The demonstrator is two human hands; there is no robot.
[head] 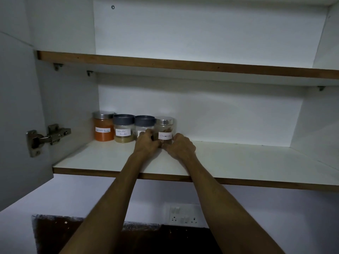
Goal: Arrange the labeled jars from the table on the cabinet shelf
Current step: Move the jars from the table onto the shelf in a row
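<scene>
Both bare forearms reach up to the white cabinet shelf (238, 162), where the left hand (146, 143) and right hand (180, 145) curl their fingers round the base of a clear, steel-lidded jar labelled cinnamon (165, 129).

It stands last in a touching row of four labelled jars at the shelf's back left; rigid, probably light and smooth-sided, it is best gripped low on the body.

Four labeled jars stand upright in a touching row at the back left of the cabinet shelf (110, 162): orange powder jar (103, 128), coriander jar (123, 131), a grey-lidded jar (144, 125) (label hidden), then the steel-lidded cinnamon jar (165, 129).
</scene>
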